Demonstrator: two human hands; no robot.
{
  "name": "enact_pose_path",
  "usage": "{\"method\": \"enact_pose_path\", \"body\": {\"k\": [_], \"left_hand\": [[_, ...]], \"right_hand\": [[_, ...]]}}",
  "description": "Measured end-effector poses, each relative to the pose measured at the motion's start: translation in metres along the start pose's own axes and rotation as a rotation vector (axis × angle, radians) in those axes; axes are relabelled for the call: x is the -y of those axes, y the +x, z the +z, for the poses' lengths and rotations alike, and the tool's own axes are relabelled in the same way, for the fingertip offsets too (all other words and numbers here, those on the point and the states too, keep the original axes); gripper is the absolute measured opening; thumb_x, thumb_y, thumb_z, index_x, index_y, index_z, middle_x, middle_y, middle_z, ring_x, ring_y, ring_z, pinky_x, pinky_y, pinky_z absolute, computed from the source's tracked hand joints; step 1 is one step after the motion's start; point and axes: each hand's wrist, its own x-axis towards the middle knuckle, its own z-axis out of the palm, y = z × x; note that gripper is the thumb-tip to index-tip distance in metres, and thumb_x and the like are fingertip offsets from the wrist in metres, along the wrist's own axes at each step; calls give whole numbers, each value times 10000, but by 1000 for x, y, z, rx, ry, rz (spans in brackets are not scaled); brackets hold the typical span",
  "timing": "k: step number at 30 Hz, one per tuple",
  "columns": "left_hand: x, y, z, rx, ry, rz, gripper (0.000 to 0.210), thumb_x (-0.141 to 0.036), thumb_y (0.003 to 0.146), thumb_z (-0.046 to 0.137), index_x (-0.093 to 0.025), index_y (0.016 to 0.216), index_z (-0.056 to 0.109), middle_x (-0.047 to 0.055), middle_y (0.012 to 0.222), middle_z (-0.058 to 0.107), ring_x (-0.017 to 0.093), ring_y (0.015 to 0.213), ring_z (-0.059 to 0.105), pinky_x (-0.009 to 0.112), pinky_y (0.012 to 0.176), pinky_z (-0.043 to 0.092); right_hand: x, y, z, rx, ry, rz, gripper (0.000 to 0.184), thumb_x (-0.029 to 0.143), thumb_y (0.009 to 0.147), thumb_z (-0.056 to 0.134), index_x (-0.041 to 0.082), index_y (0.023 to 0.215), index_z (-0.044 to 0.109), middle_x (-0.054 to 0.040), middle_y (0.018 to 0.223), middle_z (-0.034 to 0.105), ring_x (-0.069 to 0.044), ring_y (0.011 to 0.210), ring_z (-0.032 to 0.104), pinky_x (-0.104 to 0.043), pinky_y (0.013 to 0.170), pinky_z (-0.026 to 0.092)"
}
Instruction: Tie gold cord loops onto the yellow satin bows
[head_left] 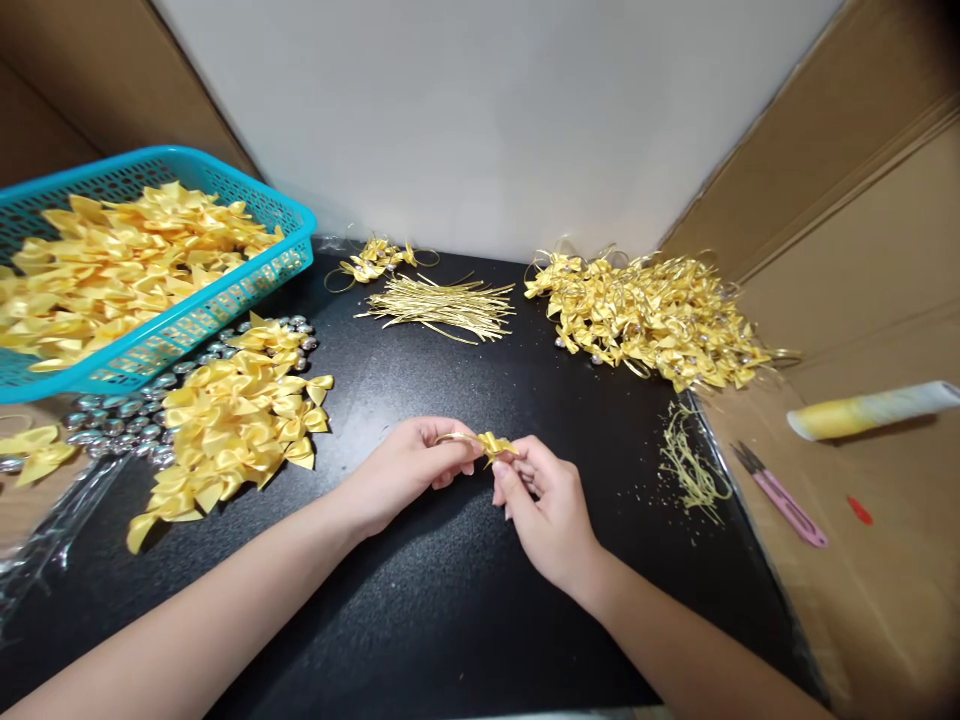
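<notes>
Over the middle of the black table, both hands meet at one small yellow ribbon bow with a gold cord loop. My left hand pinches the cord by the bow's left side. The thumb and fingers of my right hand are closed on the bow's right end. Finer detail between the fingertips is hidden. Beyond the hands lies a bundle of cut gold cords. Left of my left hand is a heap of yellow bows, beside silver beads.
A turquoise basket full of yellow bows stands at the left. Finished-looking bows with loops form a large pile at the back right, a smaller one at the back. Cord scraps, pink-handled snips and a yellow-white roll lie right.
</notes>
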Motion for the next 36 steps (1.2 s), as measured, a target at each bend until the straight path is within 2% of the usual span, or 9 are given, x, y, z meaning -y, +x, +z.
{"method": "enact_pose_path", "body": {"k": [8, 12, 19, 22, 36], "left_hand": [[3, 3, -1, 24, -45, -8, 194, -323, 691, 664, -136, 661, 624, -48, 543, 523, 51, 476, 354, 192, 457, 249], [5, 4, -2, 21, -38, -1, 210, -332, 697, 672, -128, 682, 628, -41, 565, 539, 50, 480, 367, 194, 465, 259], [3, 2, 0, 46, -18, 30, 262, -376, 762, 597, -134, 664, 614, -29, 542, 550, 64, 465, 380, 206, 467, 284], [1, 1, 2, 53, -9, 25, 282, -402, 759, 597, -139, 657, 605, -36, 516, 531, 59, 432, 357, 210, 447, 250], [5, 1, 7, -19, 59, 77, 232, -365, 719, 589, -161, 611, 558, -53, 505, 475, 57, 426, 322, 188, 402, 208]], "right_hand": [[0, 0, 0, 12, 43, 15, 106, 231, 906, 493, 192, 811, 520, 40, 602, 533, -89, 506, 503, -214, 505, 406], [-1, 1, 0, 4, 82, 38, 145, 256, 919, 488, 193, 789, 508, 41, 597, 531, -85, 508, 495, -211, 502, 403], [-1, 1, 0, 5, 120, 84, 139, 280, 920, 500, 184, 824, 530, 43, 590, 530, -87, 509, 496, -211, 500, 405], [-1, 2, 0, 13, 125, 96, 153, 300, 924, 498, 181, 835, 535, 41, 591, 534, -87, 497, 491, -212, 488, 402], [2, 3, -1, 17, 180, 134, 187, 341, 905, 524, 182, 808, 527, 41, 577, 526, -82, 488, 470, -204, 468, 380]]}}
